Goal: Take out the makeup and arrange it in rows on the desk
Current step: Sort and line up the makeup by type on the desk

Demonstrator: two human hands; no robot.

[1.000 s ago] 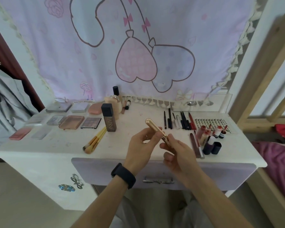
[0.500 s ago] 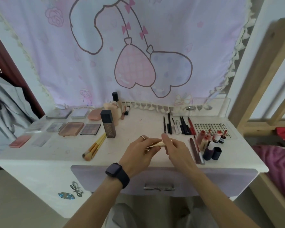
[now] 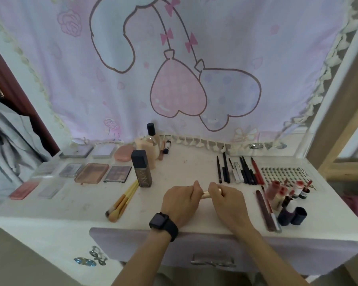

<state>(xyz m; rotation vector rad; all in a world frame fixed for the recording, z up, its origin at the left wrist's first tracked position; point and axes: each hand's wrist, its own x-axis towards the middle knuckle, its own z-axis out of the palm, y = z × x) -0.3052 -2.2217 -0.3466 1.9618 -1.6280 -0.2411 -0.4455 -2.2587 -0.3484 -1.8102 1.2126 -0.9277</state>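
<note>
Here, both hands meet low over the front middle of the white-painted desk (image 3: pixel 184 166). The left hand (image 3: pixel 179 200), with a black smartwatch (image 3: pixel 163 223) on its wrist, has its fingers curled round the left end of a slim gold metallic tube (image 3: pixel 206 194). The right hand (image 3: pixel 228 201) grips the right end, fingers curled over it. The tube lies level and crosswise, with only a short stretch showing between the two fists. Whether it touches the desk surface cannot be told.

Left of the hands, a few bamboo-handled makeup brushes (image 3: pixel 122 201) lie side by side on a slant. A tall brown glass bottle with a square black cap (image 3: pixel 142 171) stands upright just beyond them. Farther left are flat palettes in rows, among them a rose-brown rectangular palette (image 3: pixel 92 172) with a dark eyeshadow palette (image 3: pixel 117 173) beside it.

Right of the hands, a row of slim dark and red pencils (image 3: pixel 239 171) lies parallel, then a clear sheet dotted with small dark tufts (image 3: pixel 283 174). Nearer the front edge are a cluster of small red-capped lip tubes (image 3: pixel 277 188) and two dark navy cylinders (image 3: pixel 299 215).

Behind hangs a pale lilac curtain printed with heart balloons (image 3: pixel 178 96).
</note>
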